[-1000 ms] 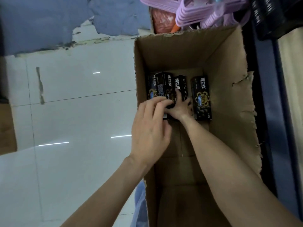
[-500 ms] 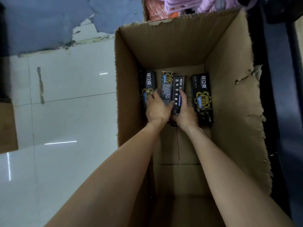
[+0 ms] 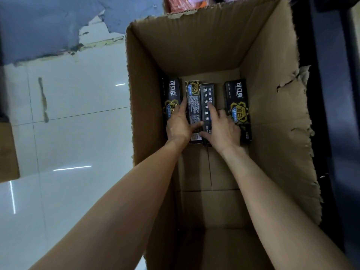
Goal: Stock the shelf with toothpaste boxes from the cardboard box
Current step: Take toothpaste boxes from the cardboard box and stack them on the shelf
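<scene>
Deep at the far end of the cardboard box (image 3: pixel 272 133), four dark toothpaste boxes lie in a row on the bottom; the near half of the floor shows bare cardboard. No shelf is identifiable in the head view, so I cannot count anything as stocked. Judgement: the carton is nearly empty, with these four left to lift out and carry over.

Both arms reach down into the carton. The left hand (image 3: pixel 178 124) lies between the leftmost toothpaste box (image 3: pixel 171 94) and the second toothpaste box (image 3: pixel 192 102), fingers extended along the gap, thumb hooked across the second box's near end. The right hand (image 3: pixel 222 131) rests on the third toothpaste box (image 3: pixel 207 92), index finger straight along its top face, remaining fingers curling toward the gap before the rightmost toothpaste box (image 3: pixel 236 102). The hands are close together, thumbs almost meeting over the two middle boxes. Grip looks like it is forming around that middle pair; whether it is fully closed, I cannot tell.

Orientation: all four long axes run parallel, near end to far end of the carton, pointing away from the person. Outer two show the printed front upward; the second shows its fine-print panel, the third a narrower panel with small icons, possibly on edge.

Outside, pale floor tiles (image 3: pixel 68 123) sit left of the carton.
</scene>
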### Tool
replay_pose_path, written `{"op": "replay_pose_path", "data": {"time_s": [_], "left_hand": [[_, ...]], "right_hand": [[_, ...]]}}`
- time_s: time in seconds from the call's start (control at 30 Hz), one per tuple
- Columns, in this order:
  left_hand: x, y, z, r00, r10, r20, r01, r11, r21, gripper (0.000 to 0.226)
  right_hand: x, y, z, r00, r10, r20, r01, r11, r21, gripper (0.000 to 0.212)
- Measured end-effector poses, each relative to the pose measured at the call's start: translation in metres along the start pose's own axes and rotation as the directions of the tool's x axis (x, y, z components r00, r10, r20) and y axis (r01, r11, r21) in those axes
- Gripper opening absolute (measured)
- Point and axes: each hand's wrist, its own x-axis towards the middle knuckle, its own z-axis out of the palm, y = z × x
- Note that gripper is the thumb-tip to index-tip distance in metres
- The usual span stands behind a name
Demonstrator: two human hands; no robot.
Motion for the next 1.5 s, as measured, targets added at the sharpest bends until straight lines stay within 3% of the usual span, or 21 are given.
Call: {"op": "replay_pose_path", "data": {"time_s": [0.17,0.37,0.43,0.5,0.6,0.7,0.8,0.87,1.03,1.23,1.37,1.5], "left_hand": [[-0.003,0.003,-0.003,0.999,0.047,-0.008,-0.046,0.996,0.079,0.090],[-0.006,0.019,0.007,1.000,-0.027,0.014,0.023,0.977,0.211,0.100],[-0.007,0.022,0.006,0.998,-0.062,0.002,0.061,0.989,0.136,0.093],[-0.012,0.021,-0.005,0.992,-0.125,-0.011,0.125,0.991,-0.044,0.080],[-0.045,0.030,-0.042,0.984,-0.175,0.043,0.177,0.897,-0.406,0.068],[-0.101,0.043,-0.097,0.990,-0.085,0.109,0.137,0.687,-0.713,0.061],[-0.159,0.054,-0.159,0.977,0.016,0.213,0.178,0.494,-0.851,0.051],[-0.194,0.061,-0.194,0.951,0.091,0.297,0.229,0.443,-0.867,0.053],[-0.278,0.094,-0.272,0.882,0.136,0.451,0.313,0.546,-0.777,0.055],[-0.348,0.140,-0.345,0.823,0.252,0.509,0.227,0.676,-0.701,0.020],[-0.387,0.156,-0.364,0.805,0.328,0.493,0.099,0.746,-0.658,0.026],[-0.433,0.172,-0.356,0.756,0.472,0.454,-0.168,0.809,-0.563,0.044]], "right_hand": [[0.003,0.013,-0.007,1.000,0.005,0.017,-0.005,1.000,-0.005,0.091],[-0.003,0.002,0.000,0.999,0.047,-0.003,-0.047,0.997,-0.068,0.086],[-0.009,0.003,-0.006,0.994,0.102,-0.033,-0.102,0.995,0.003,0.086],[-0.026,0.007,-0.022,0.974,0.220,-0.050,-0.207,0.960,0.191,0.085],[-0.079,0.006,-0.059,0.930,0.358,-0.082,-0.264,0.807,0.529,0.073],[-0.155,-0.008,-0.105,0.922,0.386,-0.039,-0.225,0.615,0.755,0.056],[-0.224,-0.023,-0.146,0.901,0.417,0.118,-0.243,0.259,0.935,0.041],[-0.264,-0.032,-0.173,0.890,0.397,0.225,-0.264,0.046,0.964,0.039],[-0.364,-0.059,-0.255,0.905,0.335,0.260,-0.257,-0.054,0.965,0.033],[-0.461,-0.082,-0.314,0.883,0.449,0.136,-0.161,0.019,0.987,0.033],[-0.522,-0.090,-0.327,0.851,0.519,0.084,-0.109,0.019,0.994,0.033],[-0.589,-0.086,-0.320,0.818,0.575,-0.031,-0.008,0.064,0.998,0.033]]}}
